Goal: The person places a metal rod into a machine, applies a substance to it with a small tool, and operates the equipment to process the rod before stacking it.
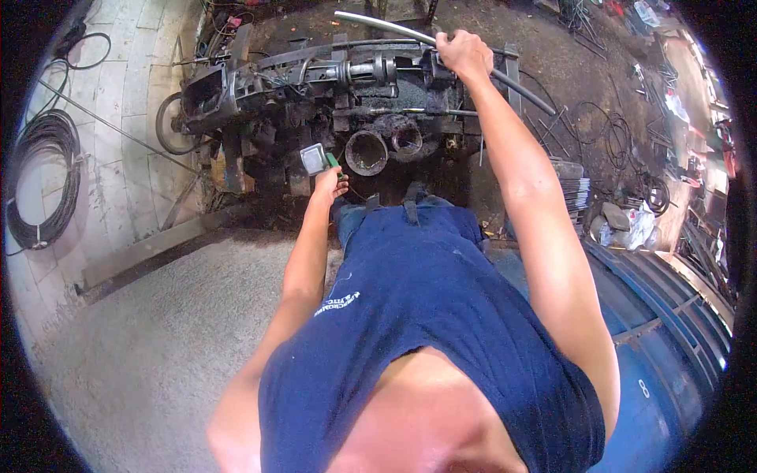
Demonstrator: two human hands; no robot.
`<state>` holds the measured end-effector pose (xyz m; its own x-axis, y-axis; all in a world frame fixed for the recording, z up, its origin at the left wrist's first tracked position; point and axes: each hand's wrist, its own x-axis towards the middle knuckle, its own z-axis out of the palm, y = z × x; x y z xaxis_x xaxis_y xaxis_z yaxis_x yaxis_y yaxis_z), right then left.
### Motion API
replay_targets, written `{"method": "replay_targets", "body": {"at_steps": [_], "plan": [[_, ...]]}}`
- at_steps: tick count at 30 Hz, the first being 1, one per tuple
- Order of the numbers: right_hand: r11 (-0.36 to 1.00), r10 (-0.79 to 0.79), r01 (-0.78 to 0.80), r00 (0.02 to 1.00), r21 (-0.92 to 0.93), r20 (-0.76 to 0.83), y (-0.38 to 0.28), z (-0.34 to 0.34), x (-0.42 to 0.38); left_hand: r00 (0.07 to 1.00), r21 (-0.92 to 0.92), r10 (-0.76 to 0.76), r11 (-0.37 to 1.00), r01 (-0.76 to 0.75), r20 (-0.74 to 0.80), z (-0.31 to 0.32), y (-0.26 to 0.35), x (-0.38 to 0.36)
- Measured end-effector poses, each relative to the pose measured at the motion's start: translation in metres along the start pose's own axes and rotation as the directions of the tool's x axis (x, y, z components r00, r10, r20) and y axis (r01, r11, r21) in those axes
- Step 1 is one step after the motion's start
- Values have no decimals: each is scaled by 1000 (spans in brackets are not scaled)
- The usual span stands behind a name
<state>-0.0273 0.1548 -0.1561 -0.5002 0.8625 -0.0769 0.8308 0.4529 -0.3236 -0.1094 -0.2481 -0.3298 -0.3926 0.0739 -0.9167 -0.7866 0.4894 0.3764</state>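
My right hand (465,55) is wrapped around a long, slightly bent grey metal rod (378,24), raised over the far right end of a dark, greasy machine (347,72). One end of the rod points to the far left; the other (524,93) slopes down to the right of my wrist. Close in front of my body, my left hand (330,183) is closed on a green-handled tool (314,160) with a pale grey, square head. Its exact kind is unclear. Just right of that hand sits a round, dirty metal container (367,153).
A second round opening (407,137) lies beside the container. Coiled black cable (43,177) hangs on the pale wall at left. Looped wires (615,142) and metal scraps litter the floor at right, near a white plastic bag (635,227). Blue metal panels (662,378) stand at lower right.
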Motion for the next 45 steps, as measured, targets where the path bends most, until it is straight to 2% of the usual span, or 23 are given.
{"method": "replay_targets", "body": {"at_steps": [20,27,32,33,34,36,38,41,44,45], "plan": [[1000,-8,8,999,5,-40,1,8,2,1000,-6,-2,1000,2,-6,0,2,-6],[999,-48,48,998,-10,-38,-4,4,-1,999,28,-17,999,16,35,-1,-1,1],[999,-10,9,1000,-32,-11,-10,4,-1,996,133,-28,991,18,80,-8,-6,4],[998,0,-1,1000,70,9,-24,-22,-13,997,163,-37,986,24,75,-8,-7,4],[998,9,-10,1000,65,17,-25,-24,-15,996,170,-48,985,35,76,-7,-7,3],[992,14,-6,998,122,-67,-22,-21,-15,995,189,-56,981,39,87,-6,-11,3],[995,18,-11,998,103,-65,-18,-17,-13,994,210,-66,977,46,90,-7,-12,7],[994,33,-29,999,104,-35,-18,-20,-7,988,243,-109,967,79,111,-10,-16,24],[994,88,-92,994,67,61,-15,-15,-5,982,313,-147,944,105,116,-8,-30,40],[995,20,-18,1000,102,-15,-10,-6,-3,994,378,-78,925,43,77,-5,-38,44]]}}
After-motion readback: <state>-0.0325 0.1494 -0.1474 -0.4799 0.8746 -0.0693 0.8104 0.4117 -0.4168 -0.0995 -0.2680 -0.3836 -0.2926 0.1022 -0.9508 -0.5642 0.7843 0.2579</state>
